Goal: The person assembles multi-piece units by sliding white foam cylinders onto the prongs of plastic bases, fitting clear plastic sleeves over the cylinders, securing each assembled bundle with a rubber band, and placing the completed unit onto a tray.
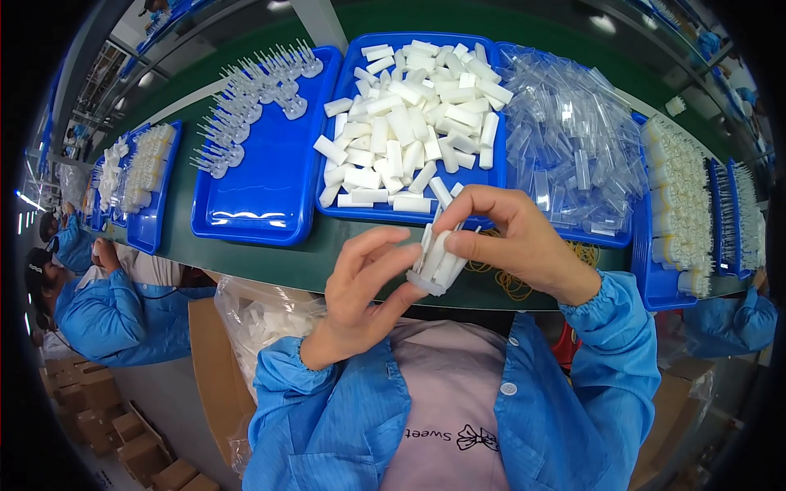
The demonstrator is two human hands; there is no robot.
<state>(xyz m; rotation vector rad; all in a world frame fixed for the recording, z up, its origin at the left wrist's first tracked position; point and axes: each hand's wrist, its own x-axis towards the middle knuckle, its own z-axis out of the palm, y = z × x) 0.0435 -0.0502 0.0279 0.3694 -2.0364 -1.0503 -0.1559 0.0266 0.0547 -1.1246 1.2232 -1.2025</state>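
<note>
In front of my chest, my left hand (360, 295) is closed around a translucent pronged holder (429, 283), its round base down and its prongs up. White foam pieces stand among the prongs. With thumb and fingers together, my right hand (520, 241) grips a white foam piece (447, 255) at the holder. Another white piece (440, 191) sticks up past the right fingers; whether they hold it too I cannot tell. Just beyond my hands, a blue tray (327, 168) is heaped with loose white foam pieces (401, 123).
Left of the foam, a blue tray (254, 200) bears rows of clear pronged holders (237, 114). To the right lies a tray of clear plastic sleeves (573, 139), then trays of filled units (675, 204). Rubber bands (514, 282) lie at the table edge. A co-worker (123, 315) sits at left.
</note>
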